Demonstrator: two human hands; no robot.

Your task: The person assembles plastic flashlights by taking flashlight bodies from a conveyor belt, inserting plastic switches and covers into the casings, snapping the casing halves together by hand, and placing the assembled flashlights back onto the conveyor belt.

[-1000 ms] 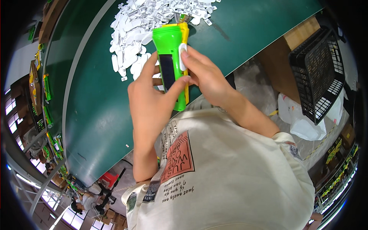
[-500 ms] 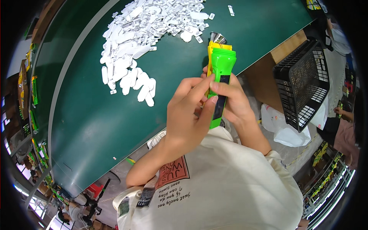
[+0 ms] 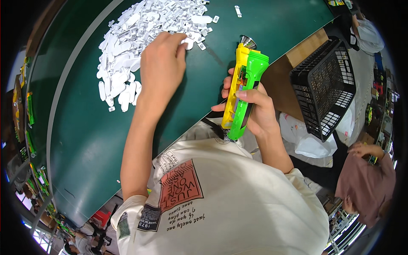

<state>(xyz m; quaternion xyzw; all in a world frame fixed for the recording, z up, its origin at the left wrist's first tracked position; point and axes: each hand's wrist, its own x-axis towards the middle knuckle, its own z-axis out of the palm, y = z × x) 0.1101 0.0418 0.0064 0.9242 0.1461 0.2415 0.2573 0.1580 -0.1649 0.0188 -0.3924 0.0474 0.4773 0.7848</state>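
My right hand [image 3: 259, 106] is closed round a flashlight whose two casing halves stand partly apart, one yellow [image 3: 231, 102] and one green [image 3: 254, 70]. Small inner parts and wires show in the gap between the halves. A shiny cone-shaped reflector [image 3: 248, 42] sticks out at the far end. Over the right part of a heap of small white plastic pieces [image 3: 127, 38], my left hand [image 3: 163, 63] reaches down with thumb and forefinger apart. Its fingertips are close to a rounded white piece [image 3: 188, 43]; whether they touch it I cannot tell.
The pieces lie on a green table [image 3: 89, 148] with a pale curved strip along its left. One loose white piece [image 3: 238, 11] lies at the far side. To the right are a black plastic crate [image 3: 323, 89], a cardboard box [image 3: 276, 85], white bags [image 3: 312, 142] and another person [image 3: 365, 187].
My left hand has left the flashlight and moved to the white heap. The flashlight's casing has turned, so its open side now shows. The person at the right has come nearer.
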